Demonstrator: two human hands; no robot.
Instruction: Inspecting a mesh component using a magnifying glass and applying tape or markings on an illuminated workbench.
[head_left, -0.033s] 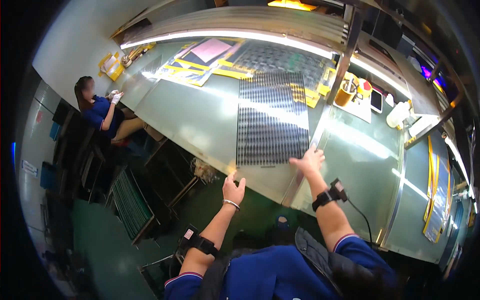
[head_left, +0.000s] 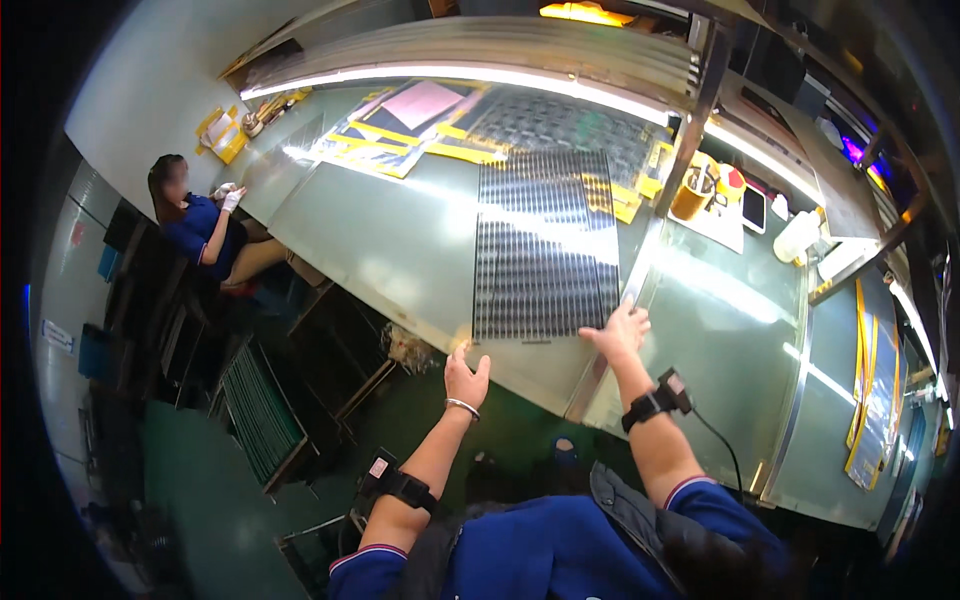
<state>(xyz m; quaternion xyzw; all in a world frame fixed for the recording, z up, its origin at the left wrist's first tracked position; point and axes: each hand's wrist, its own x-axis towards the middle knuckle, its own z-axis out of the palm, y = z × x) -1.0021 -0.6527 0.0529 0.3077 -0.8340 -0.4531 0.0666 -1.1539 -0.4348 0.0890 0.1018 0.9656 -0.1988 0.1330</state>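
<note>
my left hand is beside the dark striped sheet, my right hand at its near right corner, each grip released. the sheet lies flat on the counter, seemingly laid out; what remains i can't judge from here.

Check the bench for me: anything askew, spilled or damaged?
No spill or damage stands out. The pink sheet lies at an angle among loosely overlapping yellow strips, which looks untidy. The dark striped sheet appears flat.
</note>
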